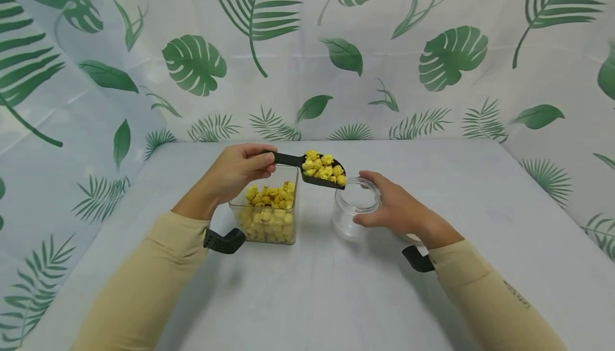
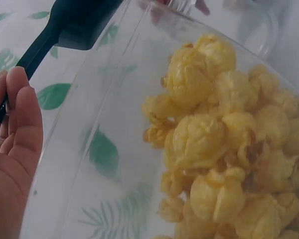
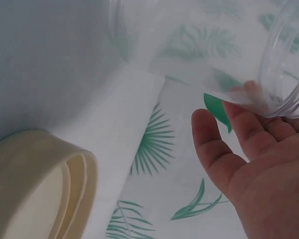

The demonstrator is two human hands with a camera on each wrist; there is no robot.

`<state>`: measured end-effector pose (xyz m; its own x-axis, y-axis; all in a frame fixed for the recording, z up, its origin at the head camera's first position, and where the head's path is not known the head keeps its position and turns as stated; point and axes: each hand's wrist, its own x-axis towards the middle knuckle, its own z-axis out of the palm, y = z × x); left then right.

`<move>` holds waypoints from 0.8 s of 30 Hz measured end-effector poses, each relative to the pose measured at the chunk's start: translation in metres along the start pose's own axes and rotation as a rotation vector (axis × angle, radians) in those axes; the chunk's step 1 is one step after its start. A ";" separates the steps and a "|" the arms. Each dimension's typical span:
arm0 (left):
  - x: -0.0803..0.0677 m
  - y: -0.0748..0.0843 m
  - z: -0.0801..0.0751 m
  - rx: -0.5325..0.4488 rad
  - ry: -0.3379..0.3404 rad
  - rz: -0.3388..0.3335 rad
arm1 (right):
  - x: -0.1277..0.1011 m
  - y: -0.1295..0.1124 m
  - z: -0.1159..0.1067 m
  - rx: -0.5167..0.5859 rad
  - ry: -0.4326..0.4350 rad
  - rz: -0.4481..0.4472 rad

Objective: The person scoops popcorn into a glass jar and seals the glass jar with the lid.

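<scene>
I saw left hand [image 1: 237,172] pinching black plastic scoop [image 1: 317,172] of yellow popcorn over round clear glass jar [image 1: 354,209]; right hand [image 1: 396,209] curled round jar, mid-table; square clear popcorn tub [image 1: 269,217] just beside; near edge roomy.

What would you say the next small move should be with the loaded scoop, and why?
Probably tip the scoop over the jar. The left hand holds it level, heaped with popcorn, its front edge at the jar's open, seemingly empty mouth, while the right hand steadies the jar.

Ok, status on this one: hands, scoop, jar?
Left hand grips loaded scoop above jar rim. Right hand holds jar. Nothing in the way.
</scene>
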<state>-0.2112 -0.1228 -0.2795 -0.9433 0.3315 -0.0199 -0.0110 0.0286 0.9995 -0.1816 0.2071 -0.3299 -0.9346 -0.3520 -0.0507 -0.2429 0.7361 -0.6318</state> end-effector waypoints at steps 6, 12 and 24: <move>0.006 0.001 0.010 0.029 -0.012 0.005 | 0.001 0.007 0.000 0.038 -0.009 -0.016; 0.009 0.004 0.018 0.079 -0.016 -0.005 | 0.000 0.007 0.000 0.044 -0.016 -0.025; 0.017 0.013 0.027 0.239 -0.046 -0.047 | 0.000 0.010 0.000 0.049 -0.017 -0.034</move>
<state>-0.2183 -0.0915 -0.2672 -0.9274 0.3669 -0.0732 0.0289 0.2653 0.9637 -0.1843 0.2143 -0.3364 -0.9212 -0.3868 -0.0416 -0.2614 0.6945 -0.6703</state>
